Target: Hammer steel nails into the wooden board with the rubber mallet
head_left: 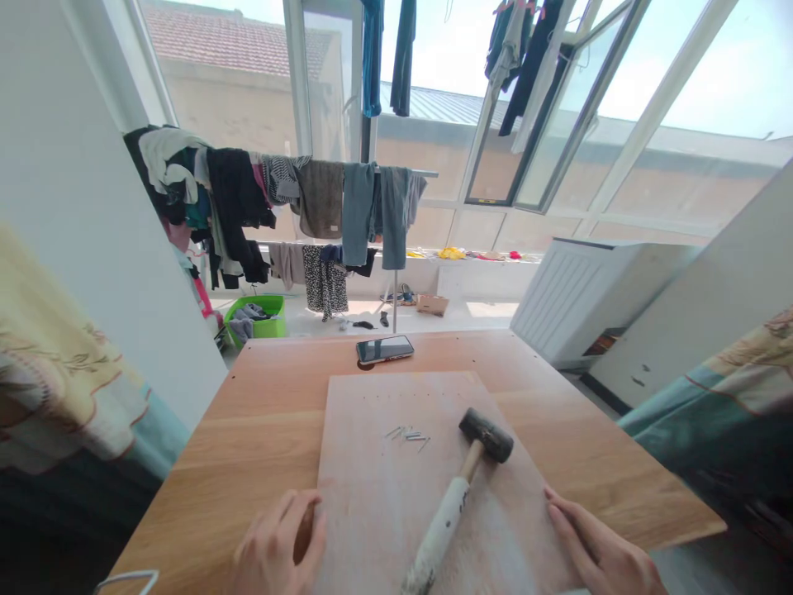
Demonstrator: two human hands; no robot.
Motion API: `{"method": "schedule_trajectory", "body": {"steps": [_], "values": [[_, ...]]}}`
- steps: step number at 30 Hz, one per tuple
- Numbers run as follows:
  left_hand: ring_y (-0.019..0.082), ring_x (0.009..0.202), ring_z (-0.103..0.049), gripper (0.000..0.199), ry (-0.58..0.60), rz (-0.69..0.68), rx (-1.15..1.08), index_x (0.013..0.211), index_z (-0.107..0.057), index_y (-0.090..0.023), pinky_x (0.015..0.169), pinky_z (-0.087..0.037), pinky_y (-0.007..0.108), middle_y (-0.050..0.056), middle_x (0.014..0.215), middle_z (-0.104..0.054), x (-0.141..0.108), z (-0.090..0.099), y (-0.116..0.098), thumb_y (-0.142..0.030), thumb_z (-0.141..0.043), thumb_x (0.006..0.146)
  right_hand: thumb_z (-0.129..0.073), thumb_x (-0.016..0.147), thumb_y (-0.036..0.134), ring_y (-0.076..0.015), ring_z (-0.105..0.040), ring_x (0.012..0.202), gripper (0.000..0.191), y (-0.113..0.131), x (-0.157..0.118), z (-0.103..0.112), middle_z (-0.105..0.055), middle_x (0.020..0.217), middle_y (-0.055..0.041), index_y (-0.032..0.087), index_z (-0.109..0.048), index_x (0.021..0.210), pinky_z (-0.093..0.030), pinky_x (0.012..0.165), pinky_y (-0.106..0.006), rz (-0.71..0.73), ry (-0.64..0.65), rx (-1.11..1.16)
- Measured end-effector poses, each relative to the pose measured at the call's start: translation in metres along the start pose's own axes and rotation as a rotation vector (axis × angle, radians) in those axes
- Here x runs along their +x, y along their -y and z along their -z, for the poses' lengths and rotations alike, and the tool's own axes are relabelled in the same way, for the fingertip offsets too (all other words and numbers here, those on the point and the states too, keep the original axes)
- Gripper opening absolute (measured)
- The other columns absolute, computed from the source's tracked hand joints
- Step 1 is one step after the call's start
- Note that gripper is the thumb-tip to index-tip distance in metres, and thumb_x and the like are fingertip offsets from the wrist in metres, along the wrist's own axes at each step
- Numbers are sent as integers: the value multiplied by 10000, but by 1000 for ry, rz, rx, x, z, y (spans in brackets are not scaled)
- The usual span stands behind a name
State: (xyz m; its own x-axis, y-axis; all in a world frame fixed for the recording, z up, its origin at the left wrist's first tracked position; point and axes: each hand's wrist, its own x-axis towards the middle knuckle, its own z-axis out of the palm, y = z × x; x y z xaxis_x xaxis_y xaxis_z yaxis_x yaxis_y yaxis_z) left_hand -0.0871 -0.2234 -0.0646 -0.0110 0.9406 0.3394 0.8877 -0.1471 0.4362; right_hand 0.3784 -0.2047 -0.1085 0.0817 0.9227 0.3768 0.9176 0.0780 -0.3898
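A pale wooden board (372, 496) lies on the wooden table (248, 430). Several small nails (410, 435) are scattered on its upper middle, and a row of small dots runs near its far edge. The hammer (455, 496), with a black head and a white-wrapped handle, rests on the board's right half. Beside the board's left edge is my left hand (282, 541), fingers curved with a gap between thumb and fingers, fingertips at the edge. My right hand (600, 545) has its fingers extended, their tips touching the board's right edge. Neither hand touches the hammer or nails.
A phone (385, 349) lies near the table's far edge. A white cable (133, 576) is at the near left corner. Beyond stand a laundry rack (424, 173), a green basket (273, 318) and a white cabinet (576, 289). Curtains hang on both sides.
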Motion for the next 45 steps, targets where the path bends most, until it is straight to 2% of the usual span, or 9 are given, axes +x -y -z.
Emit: {"method": "schedule_trajectory", "body": {"steps": [4, 6, 11, 16, 22, 27, 31, 37, 45], "values": [[232, 901, -682, 169, 4, -170, 85, 987, -675, -239, 798, -549, 358, 54, 1002, -709, 44, -5, -32, -211, -537, 895, -461, 957, 574, -302, -738, 1001, 443, 25, 2, 3, -775, 1019, -118, 224, -727, 1014, -614, 886, -420, 91, -152, 39], [218, 929, -671, 219, 112, -270, 62, 1028, -655, -227, 819, -534, 343, 61, 1027, -698, 68, -9, -52, -137, -490, 915, -430, 984, 552, -239, -739, 786, 432, 54, 3, 0, -746, 875, -89, 224, -702, 1058, -615, 726, -333, 59, -158, 104], [232, 953, -666, 309, 370, -393, 199, 1033, -630, -189, 826, -527, 338, 76, 997, -708, 116, -27, -97, 14, -478, 855, -392, 1013, 542, -179, -637, 522, 515, 128, 18, -9, -640, 592, 25, 237, -568, 1389, -523, 593, -250, 5, 210, 292], [236, 877, -663, 319, 436, -514, 324, 975, -625, -148, 784, -533, 334, 104, 925, -704, 125, -41, -120, 75, -477, 802, -495, 945, 539, -206, -658, 558, 355, 158, 43, -8, -650, 557, 16, 264, -712, 999, -465, 552, -254, -94, 376, 311], [235, 898, -655, 289, 486, -660, 178, 944, -627, -166, 782, -537, 335, 88, 969, -684, 121, -49, -125, 52, -484, 820, -541, 859, 418, -173, -612, 549, 180, 149, 42, -2, -542, 540, 52, 248, -584, 820, -470, 526, -239, -249, 416, 553], [180, 885, -661, 262, 465, -545, -116, 992, -665, -195, 811, -516, 286, 48, 983, -676, 137, -57, -116, -29, -493, 886, -540, 864, 462, -213, -703, 750, 220, 123, 32, 7, -657, 859, -19, 251, -505, 915, -551, 456, -246, -383, 453, 887], [157, 821, -661, 199, 372, -381, -503, 923, -707, -174, 802, -514, 270, 44, 897, -694, 162, -80, -115, -100, -536, 852, -553, 865, 420, -148, -641, 543, 232, 108, 36, 14, -677, 929, -21, 263, -501, 1028, -505, 400, -226, -376, 274, 653], [147, 714, -659, 120, 357, -228, -720, 819, -716, -159, 722, -530, 257, 21, 770, -735, 202, -127, -147, -170, -598, 804, -566, 823, 381, -223, -726, 738, 508, 103, 56, 12, -747, 928, -53, 224, -550, 1306, -589, 655, -314, -313, 42, 468], [148, 715, -658, 91, 316, -243, -770, 826, -715, -142, 709, -515, 255, 48, 801, -750, 235, -166, -177, -134, -625, 814, -512, 872, 487, -157, -515, 341, 637, 99, 63, 2, -519, 509, 74, 141, -483, 1406, -435, 315, -251, -535, 296, 620]]}}
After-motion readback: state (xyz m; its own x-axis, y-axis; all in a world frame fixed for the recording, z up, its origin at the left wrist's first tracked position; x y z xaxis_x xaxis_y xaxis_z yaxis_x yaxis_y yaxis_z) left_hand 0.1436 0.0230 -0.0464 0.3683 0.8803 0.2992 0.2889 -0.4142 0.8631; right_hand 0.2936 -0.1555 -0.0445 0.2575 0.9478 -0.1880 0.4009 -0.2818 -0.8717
